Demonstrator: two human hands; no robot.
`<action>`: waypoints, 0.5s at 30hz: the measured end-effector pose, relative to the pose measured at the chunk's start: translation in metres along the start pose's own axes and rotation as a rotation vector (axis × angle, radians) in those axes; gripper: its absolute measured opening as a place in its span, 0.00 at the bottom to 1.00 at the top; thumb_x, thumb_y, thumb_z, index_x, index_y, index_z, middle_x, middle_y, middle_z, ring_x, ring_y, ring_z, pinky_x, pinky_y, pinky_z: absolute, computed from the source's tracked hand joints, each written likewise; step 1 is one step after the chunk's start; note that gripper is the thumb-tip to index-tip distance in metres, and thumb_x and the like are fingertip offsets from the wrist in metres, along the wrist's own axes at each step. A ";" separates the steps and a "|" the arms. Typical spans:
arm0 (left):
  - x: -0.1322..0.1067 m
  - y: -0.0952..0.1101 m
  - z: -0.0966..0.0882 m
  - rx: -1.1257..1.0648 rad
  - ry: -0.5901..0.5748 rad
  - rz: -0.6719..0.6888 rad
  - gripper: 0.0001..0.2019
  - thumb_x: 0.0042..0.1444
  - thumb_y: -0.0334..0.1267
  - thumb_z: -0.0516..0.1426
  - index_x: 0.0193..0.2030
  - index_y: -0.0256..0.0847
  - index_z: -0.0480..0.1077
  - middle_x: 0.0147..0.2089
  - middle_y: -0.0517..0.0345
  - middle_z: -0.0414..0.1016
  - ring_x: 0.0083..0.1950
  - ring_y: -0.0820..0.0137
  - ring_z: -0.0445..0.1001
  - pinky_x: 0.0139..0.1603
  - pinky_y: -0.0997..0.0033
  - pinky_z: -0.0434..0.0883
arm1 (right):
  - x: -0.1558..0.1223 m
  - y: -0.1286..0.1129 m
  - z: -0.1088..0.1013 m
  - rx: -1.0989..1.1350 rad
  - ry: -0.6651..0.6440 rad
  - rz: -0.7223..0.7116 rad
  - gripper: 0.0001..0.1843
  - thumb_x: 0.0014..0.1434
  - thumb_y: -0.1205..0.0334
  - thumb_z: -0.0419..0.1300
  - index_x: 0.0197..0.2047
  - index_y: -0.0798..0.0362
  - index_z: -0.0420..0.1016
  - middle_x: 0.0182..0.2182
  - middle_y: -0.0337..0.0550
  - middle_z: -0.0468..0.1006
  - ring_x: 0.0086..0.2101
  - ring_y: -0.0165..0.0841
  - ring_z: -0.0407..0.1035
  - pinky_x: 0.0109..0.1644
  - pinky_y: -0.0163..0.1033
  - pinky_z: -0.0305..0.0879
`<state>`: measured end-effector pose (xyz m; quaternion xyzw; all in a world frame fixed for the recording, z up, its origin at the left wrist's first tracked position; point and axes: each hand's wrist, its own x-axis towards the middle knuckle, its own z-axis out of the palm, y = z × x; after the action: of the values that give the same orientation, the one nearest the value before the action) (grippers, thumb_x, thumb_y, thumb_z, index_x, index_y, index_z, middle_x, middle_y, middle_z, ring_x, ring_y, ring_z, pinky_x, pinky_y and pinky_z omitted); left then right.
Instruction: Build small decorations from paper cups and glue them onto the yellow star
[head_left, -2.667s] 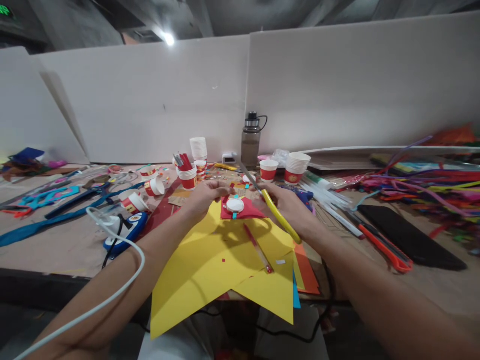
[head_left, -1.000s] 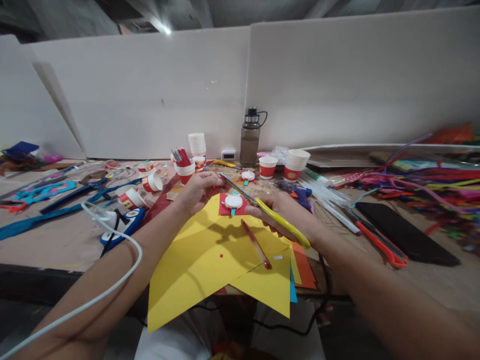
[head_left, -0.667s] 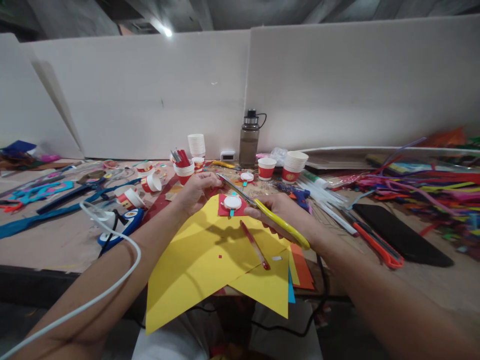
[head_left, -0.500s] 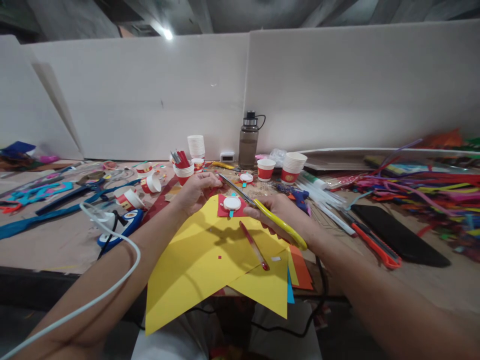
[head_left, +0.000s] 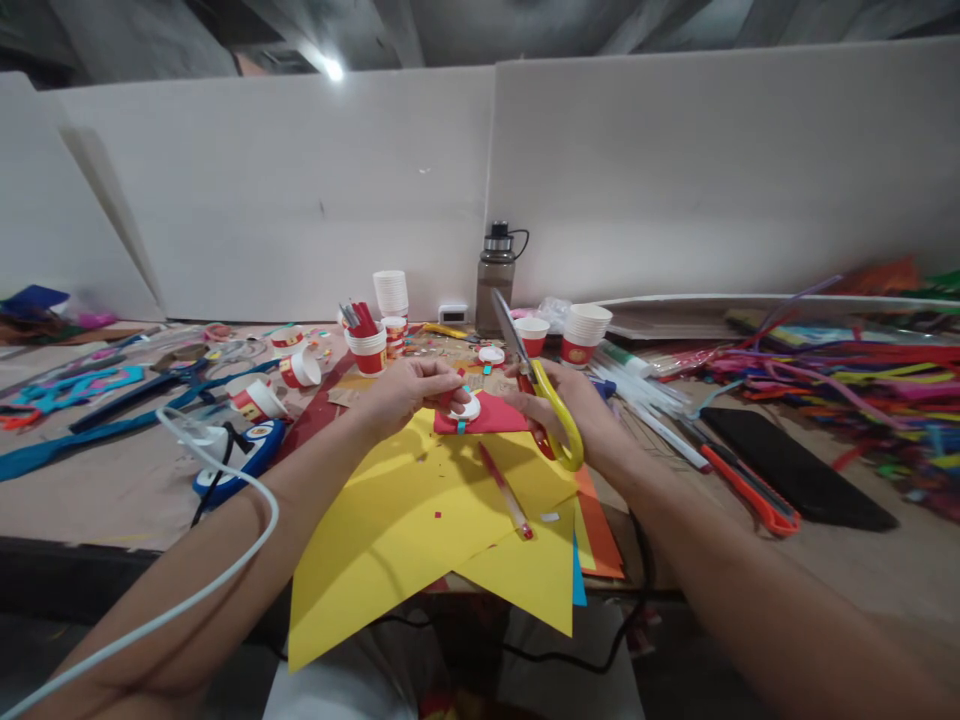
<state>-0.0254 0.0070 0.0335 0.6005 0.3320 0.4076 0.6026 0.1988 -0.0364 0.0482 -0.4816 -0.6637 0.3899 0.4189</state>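
My right hand is closed round scissors with yellow handles, their blades pointing up and away. My left hand is pinched, and a small red piece of paper shows at its fingertips. Just beneath those fingers, a white round piece with a light-blue tab lies on red paper, partly hidden by the hand. Large yellow sheets lie below, reaching over the table's front edge. On them rests a red pencil-like stick.
Behind stand a water bottle, paper cups and a cup of red sticks. A white cable crosses my left forearm. At right lie a black phone-like slab, an orange cutter and colourful pipe cleaners.
The scissors have swung more upright in my right hand, with their blades moved right, away from my left hand. My left hand has come lower and right, over the white round piece.
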 end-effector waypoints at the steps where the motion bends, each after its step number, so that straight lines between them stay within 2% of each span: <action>1: -0.001 0.000 0.003 0.041 -0.008 -0.005 0.11 0.49 0.42 0.64 0.30 0.34 0.74 0.30 0.52 0.79 0.29 0.71 0.77 0.35 0.71 0.72 | 0.000 0.001 0.001 0.040 0.006 -0.053 0.25 0.48 0.50 0.67 0.45 0.53 0.68 0.22 0.33 0.68 0.18 0.24 0.61 0.19 0.31 0.60; 4: -0.004 0.003 0.013 0.171 -0.032 -0.011 0.10 0.50 0.41 0.63 0.28 0.35 0.74 0.30 0.51 0.80 0.28 0.72 0.76 0.34 0.72 0.72 | 0.000 0.003 0.006 0.132 0.007 -0.160 0.26 0.48 0.56 0.68 0.48 0.52 0.66 0.28 0.35 0.71 0.24 0.26 0.65 0.27 0.32 0.64; 8: -0.009 0.006 0.023 0.302 -0.073 -0.053 0.08 0.51 0.39 0.62 0.29 0.35 0.74 0.29 0.51 0.80 0.29 0.72 0.77 0.33 0.74 0.71 | -0.001 0.006 0.010 0.108 -0.030 -0.203 0.28 0.50 0.59 0.66 0.54 0.53 0.66 0.33 0.40 0.74 0.31 0.29 0.68 0.33 0.34 0.66; 15: -0.010 -0.004 0.021 0.470 -0.114 -0.015 0.05 0.52 0.36 0.59 0.31 0.37 0.75 0.30 0.53 0.80 0.32 0.69 0.78 0.33 0.74 0.71 | -0.002 0.012 0.019 -0.004 -0.040 -0.222 0.29 0.52 0.60 0.65 0.57 0.54 0.67 0.35 0.43 0.77 0.34 0.33 0.71 0.39 0.38 0.68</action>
<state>-0.0104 -0.0110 0.0295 0.7438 0.3876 0.2798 0.4671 0.1852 -0.0380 0.0299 -0.3981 -0.7220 0.3493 0.4452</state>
